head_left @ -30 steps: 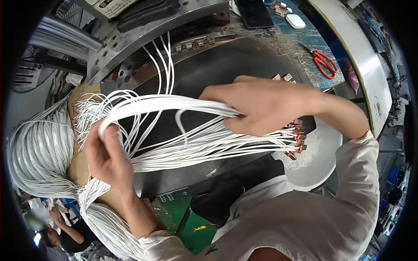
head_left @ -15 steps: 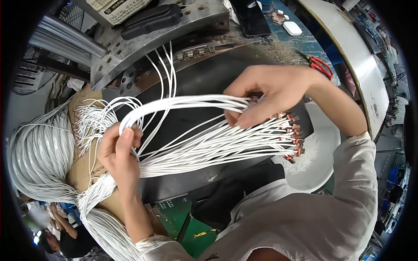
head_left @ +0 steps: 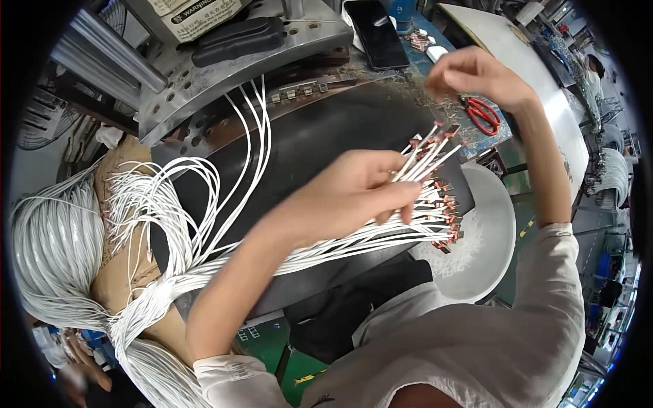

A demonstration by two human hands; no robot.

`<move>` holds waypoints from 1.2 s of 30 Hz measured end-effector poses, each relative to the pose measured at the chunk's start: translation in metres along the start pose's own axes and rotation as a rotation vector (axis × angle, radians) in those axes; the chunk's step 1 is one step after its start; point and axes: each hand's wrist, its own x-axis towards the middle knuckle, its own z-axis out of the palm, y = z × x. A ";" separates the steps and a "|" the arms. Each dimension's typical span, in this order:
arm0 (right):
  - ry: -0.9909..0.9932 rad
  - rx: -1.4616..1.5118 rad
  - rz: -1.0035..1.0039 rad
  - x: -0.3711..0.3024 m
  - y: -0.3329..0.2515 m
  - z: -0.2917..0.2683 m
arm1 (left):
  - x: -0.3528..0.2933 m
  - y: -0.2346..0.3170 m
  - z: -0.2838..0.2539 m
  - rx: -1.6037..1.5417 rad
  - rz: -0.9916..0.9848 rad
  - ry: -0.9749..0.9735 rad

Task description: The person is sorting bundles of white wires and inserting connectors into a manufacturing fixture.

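My left hand (head_left: 357, 194) is closed around a small bunch of white cables (head_left: 425, 160) just behind their ends, which carry small connectors with red parts and point to the upper right. Below it, many more white cables (head_left: 320, 255) lie side by side across a black mat (head_left: 326, 129), their connector ends (head_left: 449, 214) fanned out at the right. Up at the right, my right hand (head_left: 469, 75) is raised with its fingers loosely bent. Nothing shows in it. Red-handled cutters (head_left: 481, 115) lie just beneath that hand on the blue bench top.
A perforated metal machine plate (head_left: 245, 61) stands at the back left. Thick coils of white cable (head_left: 58, 238) hang at the left. A pale bowl (head_left: 500, 234) with white scraps is at the right. A black phone (head_left: 376, 34) lies at the back.
My left hand has moved right from the bend of the bunch to its connector ends. My right hand has let go of those ends and moved up and right, near the cutters.
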 end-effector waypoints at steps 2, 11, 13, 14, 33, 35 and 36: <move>-0.007 0.270 -0.087 0.031 0.016 0.015 | 0.029 -0.022 0.020 -0.130 0.082 0.136; 0.119 -0.545 -0.114 0.109 -0.009 0.092 | -0.023 -0.027 -0.027 -0.106 0.067 0.531; 0.266 -0.833 -0.107 0.126 0.002 0.116 | -0.029 -0.035 -0.031 -0.121 0.085 0.514; 0.305 -0.938 -0.102 0.130 0.003 0.126 | -0.029 -0.037 -0.031 -0.121 0.080 0.521; 0.118 0.472 -0.003 0.082 -0.006 0.138 | -0.015 -0.038 -0.035 -0.105 -0.043 0.696; 0.148 0.514 0.059 0.078 -0.013 0.145 | -0.015 -0.038 -0.036 -0.104 -0.031 0.682; 0.143 0.498 0.075 0.076 -0.015 0.146 | -0.016 -0.037 -0.034 -0.099 -0.031 0.698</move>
